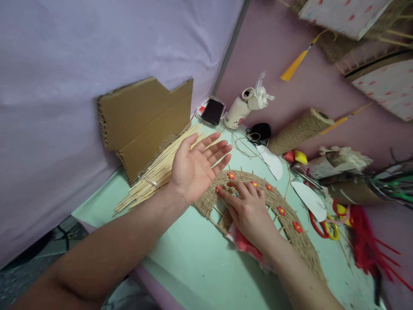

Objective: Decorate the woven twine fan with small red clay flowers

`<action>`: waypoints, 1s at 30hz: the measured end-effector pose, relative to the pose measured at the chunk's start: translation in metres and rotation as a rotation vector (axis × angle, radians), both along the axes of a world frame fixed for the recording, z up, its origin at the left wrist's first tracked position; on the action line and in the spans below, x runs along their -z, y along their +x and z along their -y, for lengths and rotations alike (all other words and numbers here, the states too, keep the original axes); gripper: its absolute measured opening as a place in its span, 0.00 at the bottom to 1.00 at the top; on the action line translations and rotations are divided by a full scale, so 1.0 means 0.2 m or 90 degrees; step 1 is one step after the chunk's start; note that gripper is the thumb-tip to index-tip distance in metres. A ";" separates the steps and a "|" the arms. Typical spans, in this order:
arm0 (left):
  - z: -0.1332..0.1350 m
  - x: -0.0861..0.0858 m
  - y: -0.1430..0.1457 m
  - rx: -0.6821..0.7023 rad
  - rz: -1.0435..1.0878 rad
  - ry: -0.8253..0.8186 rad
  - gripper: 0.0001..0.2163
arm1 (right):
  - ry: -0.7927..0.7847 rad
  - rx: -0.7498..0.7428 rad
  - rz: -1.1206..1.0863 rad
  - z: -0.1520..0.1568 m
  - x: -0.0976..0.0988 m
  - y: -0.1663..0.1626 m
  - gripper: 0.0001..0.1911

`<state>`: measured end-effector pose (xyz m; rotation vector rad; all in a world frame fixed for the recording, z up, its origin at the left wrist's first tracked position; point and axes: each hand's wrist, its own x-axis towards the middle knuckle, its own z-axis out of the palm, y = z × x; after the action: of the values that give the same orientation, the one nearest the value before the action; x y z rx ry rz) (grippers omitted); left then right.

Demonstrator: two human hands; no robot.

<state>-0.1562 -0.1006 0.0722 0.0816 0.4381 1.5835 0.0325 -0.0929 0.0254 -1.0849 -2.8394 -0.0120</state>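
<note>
My left hand is turned palm up with its fingers spread, and nothing lies in it. It hovers beside a bundle of thin bamboo sticks. Below and right of it, my right hand rests palm down over a curved fan-shaped piece woven from jute twine. Its index fingertip touches a small red flower with a yellow centre on the weave. Several more such flowers sit along the curve. A patch of red and white material shows partly under my right wrist.
Cut cardboard leans against the lilac cloth at the back left. Behind the weave stand a phone, a white bottle and a jute twine roll. Scissors, white cutouts and red pipe cleaners lie at right.
</note>
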 end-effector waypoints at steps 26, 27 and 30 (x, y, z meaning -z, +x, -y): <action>0.00 -0.01 0.00 0.003 -0.006 -0.013 0.17 | -0.038 0.016 -0.002 0.00 -0.01 0.00 0.24; 0.00 -0.01 0.00 0.003 -0.006 -0.011 0.16 | -0.033 0.025 -0.016 0.00 -0.03 0.01 0.24; 0.00 -0.01 0.00 0.005 -0.007 -0.011 0.16 | -0.011 0.058 -0.072 0.00 -0.08 0.05 0.24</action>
<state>-0.1566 -0.1009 0.0738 0.0788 0.4582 1.5714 0.0426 -0.0938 0.0421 -1.1785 -2.6941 0.0644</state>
